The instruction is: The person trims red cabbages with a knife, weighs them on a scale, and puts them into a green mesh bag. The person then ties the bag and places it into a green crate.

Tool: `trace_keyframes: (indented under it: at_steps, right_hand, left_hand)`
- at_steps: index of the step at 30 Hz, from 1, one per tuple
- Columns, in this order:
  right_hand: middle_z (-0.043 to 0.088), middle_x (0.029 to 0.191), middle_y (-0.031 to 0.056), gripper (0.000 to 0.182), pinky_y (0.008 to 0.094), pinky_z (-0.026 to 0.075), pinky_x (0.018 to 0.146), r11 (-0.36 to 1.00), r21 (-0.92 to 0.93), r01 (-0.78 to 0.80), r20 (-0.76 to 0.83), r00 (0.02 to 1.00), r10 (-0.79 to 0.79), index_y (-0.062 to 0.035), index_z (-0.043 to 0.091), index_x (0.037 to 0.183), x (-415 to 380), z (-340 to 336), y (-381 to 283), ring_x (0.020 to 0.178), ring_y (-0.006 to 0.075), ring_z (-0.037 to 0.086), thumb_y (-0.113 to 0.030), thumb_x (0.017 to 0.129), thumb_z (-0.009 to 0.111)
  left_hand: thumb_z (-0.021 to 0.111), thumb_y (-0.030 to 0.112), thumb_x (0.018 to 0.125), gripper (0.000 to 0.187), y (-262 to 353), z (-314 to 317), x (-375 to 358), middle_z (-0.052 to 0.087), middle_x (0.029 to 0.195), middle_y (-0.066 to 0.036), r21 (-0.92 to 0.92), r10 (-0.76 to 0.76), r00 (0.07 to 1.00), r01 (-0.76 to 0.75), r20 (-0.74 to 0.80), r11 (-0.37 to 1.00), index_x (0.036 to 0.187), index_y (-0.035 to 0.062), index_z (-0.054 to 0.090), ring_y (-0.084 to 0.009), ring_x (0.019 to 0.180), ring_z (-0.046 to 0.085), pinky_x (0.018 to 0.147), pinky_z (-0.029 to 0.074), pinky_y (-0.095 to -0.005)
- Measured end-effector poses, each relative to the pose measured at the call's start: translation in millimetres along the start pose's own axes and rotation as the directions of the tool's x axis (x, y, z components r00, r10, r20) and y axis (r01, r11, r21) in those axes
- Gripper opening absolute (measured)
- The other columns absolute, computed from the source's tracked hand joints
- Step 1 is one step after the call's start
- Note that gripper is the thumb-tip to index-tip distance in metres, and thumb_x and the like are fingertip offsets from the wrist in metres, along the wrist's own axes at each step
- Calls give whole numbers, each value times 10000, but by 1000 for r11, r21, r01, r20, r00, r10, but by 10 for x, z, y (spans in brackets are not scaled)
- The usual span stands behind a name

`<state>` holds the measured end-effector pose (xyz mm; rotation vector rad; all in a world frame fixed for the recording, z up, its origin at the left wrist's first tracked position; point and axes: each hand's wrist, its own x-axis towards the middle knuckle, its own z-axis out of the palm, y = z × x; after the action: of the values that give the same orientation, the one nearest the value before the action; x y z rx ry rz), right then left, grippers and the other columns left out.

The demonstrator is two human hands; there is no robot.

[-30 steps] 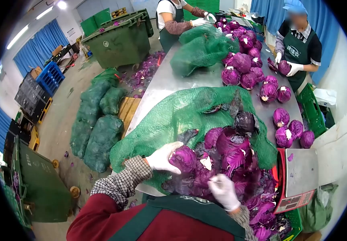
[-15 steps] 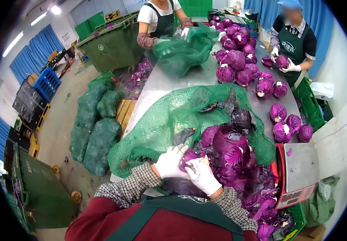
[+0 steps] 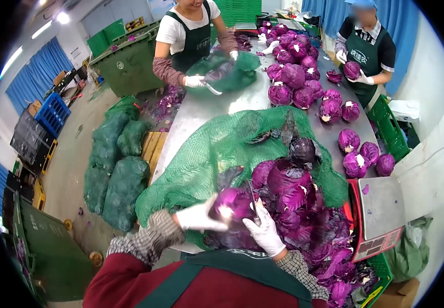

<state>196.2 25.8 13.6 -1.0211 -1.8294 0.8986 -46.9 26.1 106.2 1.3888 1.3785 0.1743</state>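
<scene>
The person's left hand (image 3: 197, 218), in a white glove, is closed around the underside of a red cabbage (image 3: 234, 204) and holds it just above the near edge of the steel table (image 3: 209, 108). The right hand (image 3: 264, 231), also gloved, is clenched on the handle of a knife (image 3: 253, 197) whose thin blade points up along the cabbage's right side, touching it. Both hands meet at this 1 head, whose pale cut stem faces the camera.

Just behind it lies a heap of loose purple leaves (image 3: 304, 226) and more heads, spilling from an open green net sack (image 3: 217, 149). To the right, a scale (image 3: 383, 208) with a red housing sits at the table edge. Farther along the table, trimmed cabbages (image 3: 294, 77) lie in a cluster, and 2 co-workers in green aprons stand there, each handling cabbages with gloved hands.
</scene>
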Motion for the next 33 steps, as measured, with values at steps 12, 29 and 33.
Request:
trace_keyframes:
  at_steps: [12,29,33]
  right_hand:
    - [615,930,151,154,348,521,757,981,-159,112,-182,973,-140,-15,596,1039,340,107,191,812,288,628,-76,899,575]
    - [599,1037,132,430,268,489,582,983,-183,-20,-79,997,5,19,435,1357,-178,-219,125,607,140,565,-182,986,520]
    - [530,1229,199,513,279,499,592,978,14,-207,17,978,207,40,315,1435,-89,71,194,624,157,568,-196,1004,461]
  left_hand:
    - [863,488,535,1229,96,65,328,283,1487,-230,651,477,870,-292,-123,700,1486,39,228,-447,1300,337,1077,346,-496]
    - [776,698,545,1360,302,234,508,180,1499,-338,631,366,879,-101,-306,770,1469,-80,150,-497,1264,379,1060,373,-459]
    - [767,670,576,1255,346,275,449,292,1456,-316,743,297,919,-7,-259,669,1450,-56,235,-448,1182,450,984,447,-465]
